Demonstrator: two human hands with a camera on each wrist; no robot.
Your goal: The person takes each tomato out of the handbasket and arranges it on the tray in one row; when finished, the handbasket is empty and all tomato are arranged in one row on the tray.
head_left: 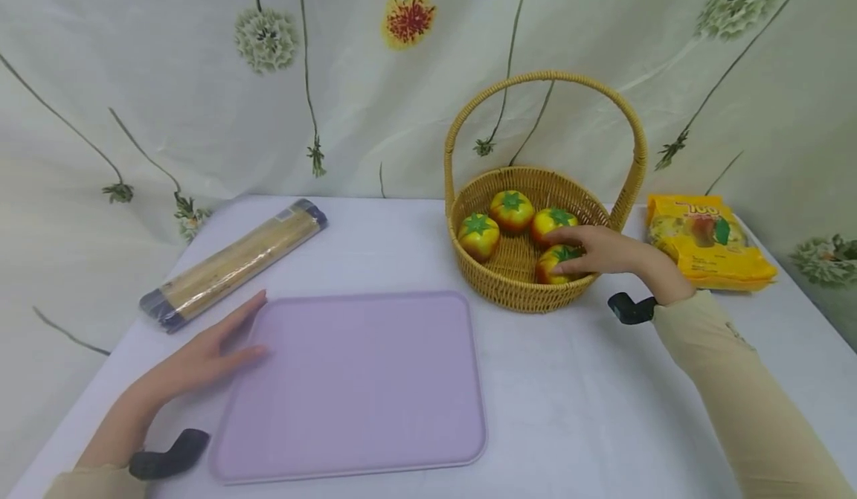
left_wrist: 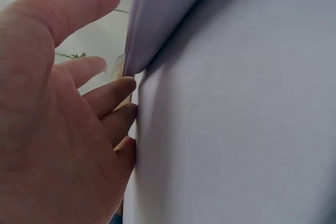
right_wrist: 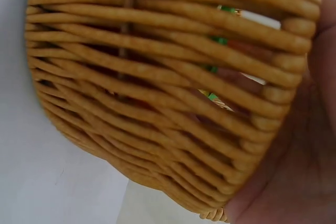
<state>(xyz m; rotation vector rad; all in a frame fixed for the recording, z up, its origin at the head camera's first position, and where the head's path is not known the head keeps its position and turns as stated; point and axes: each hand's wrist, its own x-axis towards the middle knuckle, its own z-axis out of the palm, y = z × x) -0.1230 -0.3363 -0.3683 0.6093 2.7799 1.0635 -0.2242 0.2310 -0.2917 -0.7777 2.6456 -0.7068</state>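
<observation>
Our right hand (head_left: 602, 250) is resting over a round, yellow-and-red, tomato-like fruit (head_left: 547, 265) with a green star-shaped cap.

That fruit is lying inside the round, golden-brown wicker basket (head_left: 515, 294), at its near right, with three similar fruits (head_left: 512, 214) sitting around. The right fingers are lying about it, but we cannot tell whether they are gripping. We are judging the step in hand to be getting hold of it, the next move calling for a firm grasp and a lift past the rim. Its cap is facing mostly upward; being squat and round, it is showing no clear long axis. Our left hand (head_left: 210, 354), fingers straight and parted, is lying at the left edge of the pale-purple, rectangular, plastic-looking tray (head_left: 361, 387).
</observation>
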